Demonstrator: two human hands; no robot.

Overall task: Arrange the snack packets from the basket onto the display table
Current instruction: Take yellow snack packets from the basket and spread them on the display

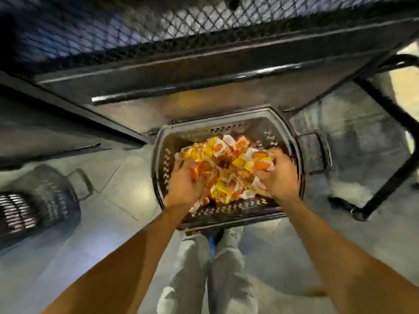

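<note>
The black mesh-topped metal surface (pixel 181 71) stood beyond the dark perforated plastic basket (pixel 226 215) on the floor. In it lay yellow-orange snack packets (pixel 226 159); left hand (pixel 183 184) and right hand (pixel 280 175) each clutched a handful, apparently for lifting out.

Lighting: dim indoor; we note a cool glare streak on table rail (pixel 181 91). Motion blur: heavy over mesh top (pixel 113 30) and left basket (pixel 34 200). Wide-angle bend at edges. Brightest, sharpest area: snack packets (pixel 229 159). We log soft shadows on floor (pixel 118 177).
</note>
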